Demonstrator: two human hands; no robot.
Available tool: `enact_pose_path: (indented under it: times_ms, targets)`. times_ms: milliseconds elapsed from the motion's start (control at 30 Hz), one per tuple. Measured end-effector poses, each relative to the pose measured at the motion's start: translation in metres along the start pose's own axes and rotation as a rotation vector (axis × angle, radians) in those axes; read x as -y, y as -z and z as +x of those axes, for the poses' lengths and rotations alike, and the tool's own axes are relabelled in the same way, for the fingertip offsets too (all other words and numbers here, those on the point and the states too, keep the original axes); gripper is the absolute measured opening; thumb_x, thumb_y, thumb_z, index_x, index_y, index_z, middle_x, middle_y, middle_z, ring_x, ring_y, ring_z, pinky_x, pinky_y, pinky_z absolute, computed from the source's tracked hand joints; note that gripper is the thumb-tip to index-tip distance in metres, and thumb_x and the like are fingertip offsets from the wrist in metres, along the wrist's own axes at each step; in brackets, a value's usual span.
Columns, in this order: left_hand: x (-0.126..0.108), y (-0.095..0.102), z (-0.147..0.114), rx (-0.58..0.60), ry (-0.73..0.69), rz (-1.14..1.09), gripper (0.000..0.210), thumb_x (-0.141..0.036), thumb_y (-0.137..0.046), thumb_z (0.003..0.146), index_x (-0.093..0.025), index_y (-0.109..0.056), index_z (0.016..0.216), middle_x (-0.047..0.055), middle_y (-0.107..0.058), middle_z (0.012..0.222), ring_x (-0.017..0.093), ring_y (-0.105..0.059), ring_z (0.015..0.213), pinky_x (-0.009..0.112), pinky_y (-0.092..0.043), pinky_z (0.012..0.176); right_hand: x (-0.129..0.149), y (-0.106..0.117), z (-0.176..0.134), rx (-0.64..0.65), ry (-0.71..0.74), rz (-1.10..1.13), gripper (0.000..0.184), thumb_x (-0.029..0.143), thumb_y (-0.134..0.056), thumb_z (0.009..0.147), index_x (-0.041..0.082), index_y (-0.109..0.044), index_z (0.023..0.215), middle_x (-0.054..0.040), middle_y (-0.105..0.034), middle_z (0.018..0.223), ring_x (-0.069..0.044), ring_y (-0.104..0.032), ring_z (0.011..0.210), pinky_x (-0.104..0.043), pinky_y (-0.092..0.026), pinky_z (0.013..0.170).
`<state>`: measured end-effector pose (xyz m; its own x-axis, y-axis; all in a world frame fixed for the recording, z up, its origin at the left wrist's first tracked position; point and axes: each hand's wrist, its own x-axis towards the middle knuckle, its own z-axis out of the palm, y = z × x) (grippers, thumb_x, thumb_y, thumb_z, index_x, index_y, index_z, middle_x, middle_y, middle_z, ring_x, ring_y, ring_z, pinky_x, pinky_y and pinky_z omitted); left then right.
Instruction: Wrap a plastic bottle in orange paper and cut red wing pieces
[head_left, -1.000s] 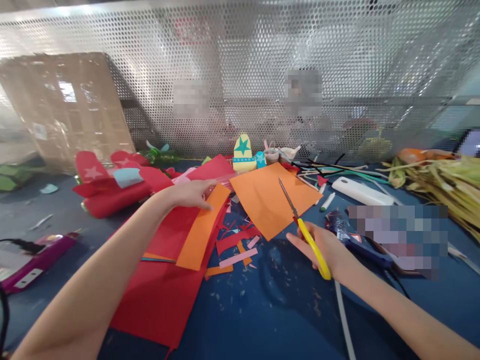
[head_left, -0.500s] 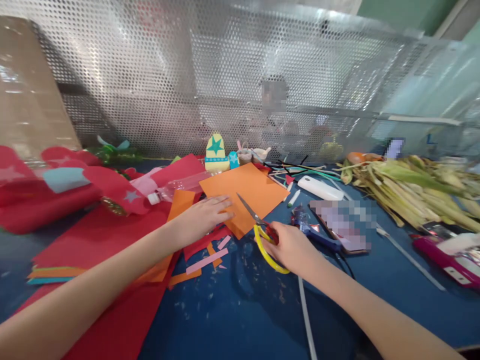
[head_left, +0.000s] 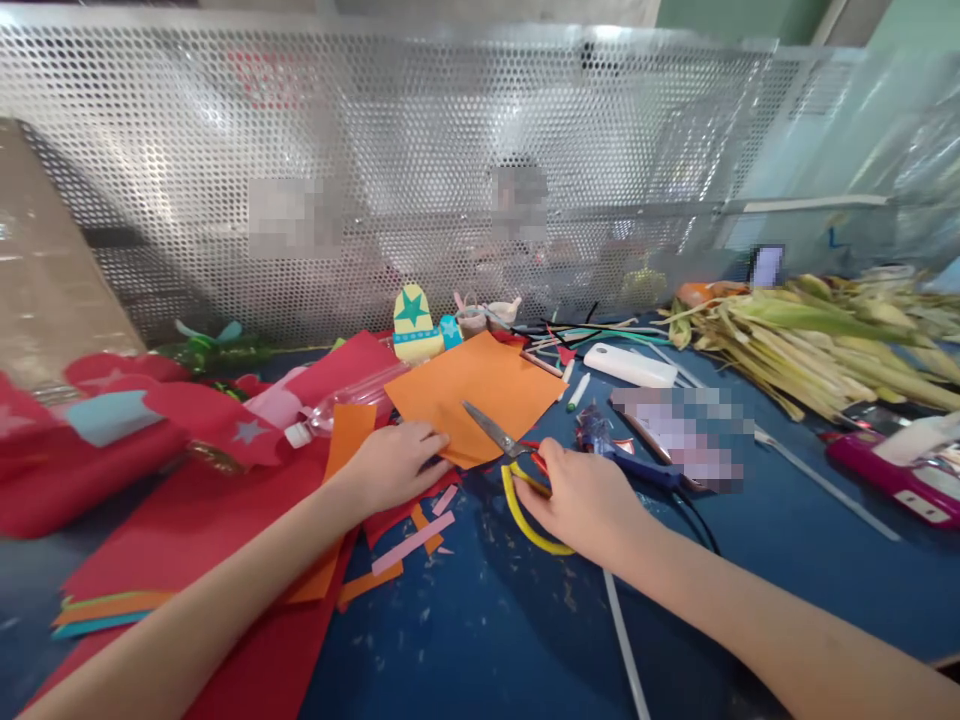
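Observation:
My right hand [head_left: 592, 495] is closed around the yellow and red handles of a pair of scissors [head_left: 495, 432]. Their dark blades point up and left, lying over an orange sheet [head_left: 480, 385] that rests at an angle on the blue table. At the lower left edge of that sheet is my left hand [head_left: 397, 462], with its fingers stretched out and the thumb apart from them. Below it lie pink paper strips [head_left: 412, 540] and orange scraps [head_left: 375, 585]. An orange strip [head_left: 352, 430] and red sheets [head_left: 217, 510] are left of my left hand.
Red cut-outs [head_left: 217, 420] and a clear plastic bottle [head_left: 352, 405] lie left. Behind the orange sheet stands a yellow cut-out with a star [head_left: 412, 315]. To the right are a blue glue gun [head_left: 637, 470], a phone [head_left: 667, 430], a white stick-like case [head_left: 630, 365] and dried husks [head_left: 787, 345].
My left hand has drawn back slightly toward the lower left edge of the orange sheet. The scissors stay over the sheet in my right hand. The camera view has shifted a little.

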<state>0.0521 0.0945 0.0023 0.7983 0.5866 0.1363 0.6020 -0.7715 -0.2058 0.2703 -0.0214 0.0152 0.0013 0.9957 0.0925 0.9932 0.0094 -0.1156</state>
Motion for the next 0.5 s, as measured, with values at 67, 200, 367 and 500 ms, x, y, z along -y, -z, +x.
enact_pose_path:
  times_ms: [67, 200, 367, 500]
  targets:
    - [-0.007, 0.004, 0.001, 0.009, 0.034, 0.004, 0.034, -0.036, -0.047, 0.092, -0.016, -0.066, 0.111, 0.013, -0.07, 0.091, 0.027, -0.067, 0.084, 0.034, -0.051, 0.066, 0.0, 0.001, -0.001, -0.001, -0.007, -0.043, 0.032, 0.039, -0.042, 0.094, 0.01, -0.056, 0.094, -0.0139, -0.069, 0.069, -0.03, -0.071, 0.066, -0.029, -0.038, 0.049]
    - [-0.012, 0.01, 0.001, -0.01, 0.14, -0.016, 0.033, -0.035, -0.041, 0.095, -0.017, -0.066, 0.11, 0.011, -0.071, 0.082, 0.026, -0.068, 0.076, 0.033, -0.051, 0.062, 0.0, 0.0, -0.002, 0.002, -0.006, -0.103, 0.031, 0.035, -0.037, 0.097, 0.011, -0.056, 0.09, -0.0161, -0.069, 0.066, -0.031, -0.072, 0.063, -0.029, -0.037, 0.046]
    - [0.002, 0.024, -0.002, -0.18, 0.369, -0.081, 0.036, -0.027, -0.032, 0.099, -0.02, -0.061, 0.117, 0.01, -0.072, 0.107, 0.023, -0.068, 0.096, 0.032, -0.052, 0.078, 0.0, 0.001, -0.007, 0.061, -0.007, -0.178, 0.03, 0.033, -0.039, 0.096, 0.013, -0.058, 0.084, -0.0173, -0.07, 0.063, -0.032, -0.072, 0.06, -0.029, -0.037, 0.044]
    - [0.018, 0.036, -0.005, -0.286, 0.522, -0.119, 0.036, -0.03, -0.032, 0.098, -0.018, -0.064, 0.11, 0.01, -0.073, 0.102, 0.025, -0.069, 0.091, 0.032, -0.051, 0.075, 0.002, 0.001, -0.016, 0.098, 0.003, -0.208, 0.033, 0.033, -0.037, 0.095, 0.014, -0.06, 0.082, -0.0179, -0.071, 0.063, -0.033, -0.072, 0.059, -0.031, -0.041, 0.045]
